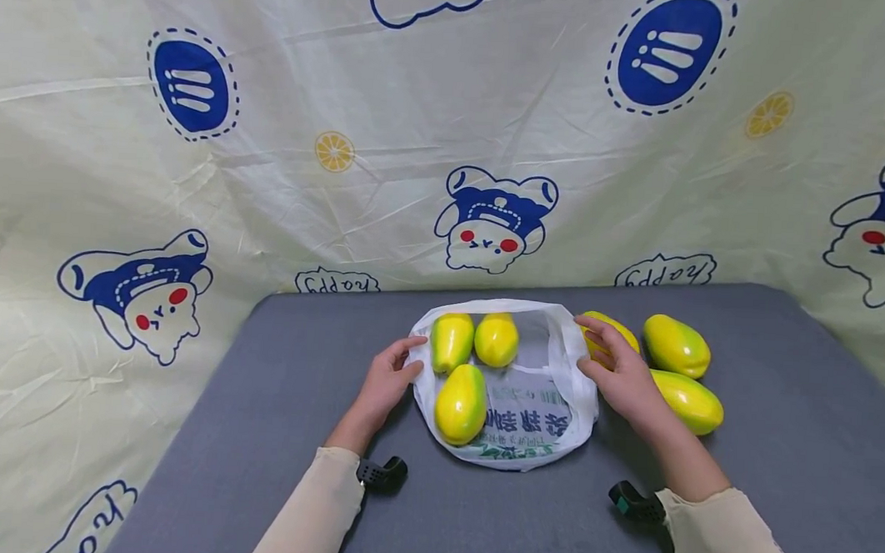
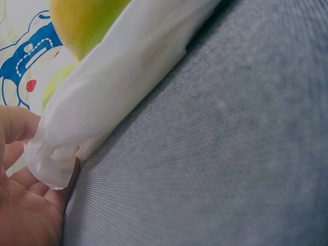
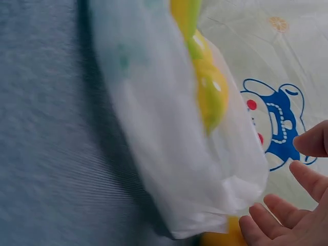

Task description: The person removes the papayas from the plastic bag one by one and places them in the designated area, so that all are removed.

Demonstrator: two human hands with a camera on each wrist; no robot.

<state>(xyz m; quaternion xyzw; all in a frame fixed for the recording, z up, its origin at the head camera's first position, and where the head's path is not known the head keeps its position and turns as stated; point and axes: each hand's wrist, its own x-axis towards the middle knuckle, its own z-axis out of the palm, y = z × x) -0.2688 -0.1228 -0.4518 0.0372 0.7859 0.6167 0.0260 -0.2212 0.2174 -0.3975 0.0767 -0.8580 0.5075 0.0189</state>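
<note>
A white plastic bag (image 1: 585, 392) with printed characters lies with its mouth spread wide. Three yellow-green fruits shaped like papayas sit inside: one (image 1: 462, 404) in front, one (image 1: 451, 344) at back left and one (image 1: 496, 340) beside it. My left hand (image 1: 390, 376) is at the bag's left rim, the bunched edge lying between thumb and loosely spread fingers in the left wrist view. On the other side my right hand (image 1: 621, 378) has its thumb and fingers apart close to the right rim, with nothing in its grasp. It partly hides another such fruit (image 1: 614, 326).
Right of the bag lie two more fruits, one (image 1: 677, 346) farther back and one (image 1: 694, 404) nearer, behind my right forearm. A grey cloth-covered table (image 1: 490, 521) carries everything. A printed curtain (image 1: 386, 215) hangs along its back edge.
</note>
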